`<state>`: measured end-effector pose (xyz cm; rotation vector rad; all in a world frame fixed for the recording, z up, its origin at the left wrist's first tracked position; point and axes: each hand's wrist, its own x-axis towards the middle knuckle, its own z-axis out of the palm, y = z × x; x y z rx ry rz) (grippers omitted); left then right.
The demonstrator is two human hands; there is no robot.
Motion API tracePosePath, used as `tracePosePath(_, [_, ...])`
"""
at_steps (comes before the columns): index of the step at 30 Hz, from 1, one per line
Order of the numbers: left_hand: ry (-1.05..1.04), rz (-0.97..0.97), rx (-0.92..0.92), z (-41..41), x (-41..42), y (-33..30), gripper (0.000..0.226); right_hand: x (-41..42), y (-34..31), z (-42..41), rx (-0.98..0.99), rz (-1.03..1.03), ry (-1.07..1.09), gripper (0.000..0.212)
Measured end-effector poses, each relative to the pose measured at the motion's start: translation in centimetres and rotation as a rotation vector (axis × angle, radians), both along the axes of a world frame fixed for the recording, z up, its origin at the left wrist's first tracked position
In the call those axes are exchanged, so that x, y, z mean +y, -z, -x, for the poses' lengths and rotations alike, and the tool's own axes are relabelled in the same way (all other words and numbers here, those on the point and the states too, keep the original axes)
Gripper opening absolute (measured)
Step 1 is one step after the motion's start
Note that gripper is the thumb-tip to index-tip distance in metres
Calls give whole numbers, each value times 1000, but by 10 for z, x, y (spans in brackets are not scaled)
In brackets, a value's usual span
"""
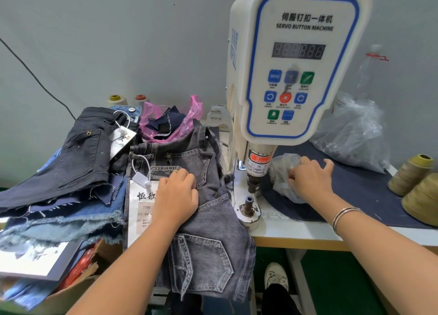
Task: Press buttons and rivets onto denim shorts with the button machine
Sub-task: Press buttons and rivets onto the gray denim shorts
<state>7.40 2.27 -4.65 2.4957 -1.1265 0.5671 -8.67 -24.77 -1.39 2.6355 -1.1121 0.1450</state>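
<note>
Grey denim shorts (pixel 208 222) lie left of the white servo button machine (pixel 294 61), with a white hang tag (pixel 139 208) on them. My left hand (pixel 176 195) grips the shorts at the waistband, next to a metal button (pixel 175 171). My right hand (pixel 310 178) reaches into a small clear plastic bag (pixel 280 172) to the right of the machine's punch (pixel 254 172), fingertips hidden in the plastic. The lower die (pixel 247 204) sits bare below the punch.
A pile of dark and blue denim shorts (pixel 71 163) is stacked at the left. A pink bag of denim scraps (pixel 170 120) stands behind. A larger clear bag (pixel 355 134) and olive thread cones (pixel 417 186) sit at the right on a navy cloth (pixel 355 191).
</note>
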Motion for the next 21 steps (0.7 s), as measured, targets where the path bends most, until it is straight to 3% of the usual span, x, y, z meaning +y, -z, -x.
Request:
tracePosePath(9, [-6,-12,-3,0,0,1,27,-7,7,12,-207,-142,-6,18])
tracePosePath(13, [-14,-3,-5,-1,-1,3,9,-10,10,15,-200,-166,-12,18])
tracePosePath(21, [-12,-12,-17,-1,0,2,10,-3,5,3,-61,-112,-4,21])
